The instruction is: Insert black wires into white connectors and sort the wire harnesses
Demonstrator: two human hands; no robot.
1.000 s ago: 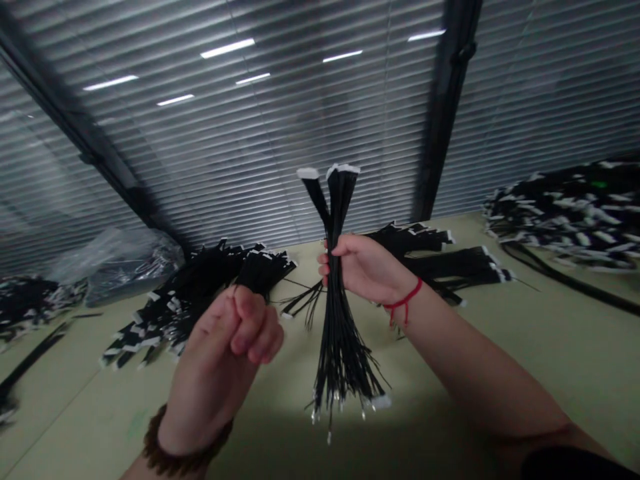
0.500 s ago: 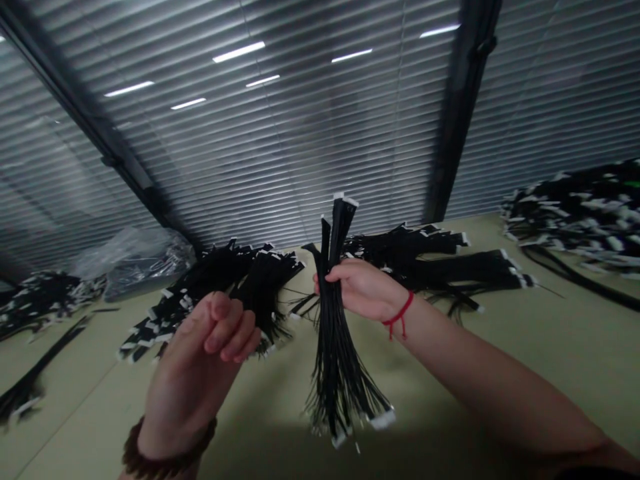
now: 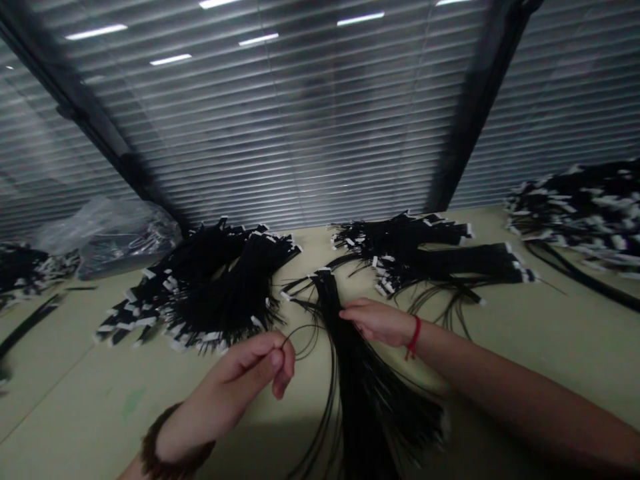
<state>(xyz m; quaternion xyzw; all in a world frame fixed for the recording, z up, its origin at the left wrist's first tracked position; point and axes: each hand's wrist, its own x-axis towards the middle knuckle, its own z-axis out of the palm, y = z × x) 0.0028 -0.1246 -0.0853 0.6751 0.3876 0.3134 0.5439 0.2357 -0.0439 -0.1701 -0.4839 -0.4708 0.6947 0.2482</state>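
Tabletop (image 3: pixel 75 400): wire bundle (image 3: pixel 356 383) now lower

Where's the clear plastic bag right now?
In the head view, the plastic bag lies at the left, before the window blinds, between two piles of black wires.

The person's left forearm (image 3: pixel 134 469) is angling up from the lower left, only a short stretch showing below the wrist (image 3: pixel 185 433). The left hand (image 3: pixel 240 380) is tilting up and inward, its thumb pressing toward the bent index finger in a fine pinch while the remaining fingers are curling beneath. The bare right forearm (image 3: pixel 490 373) is slanting in from the lower right, showing at much greater length. The right hand (image 3: pixel 377 321) is pointing inward, slightly farther forward than the left, its digits bunching together toward the tips. The two hands are staying apart.
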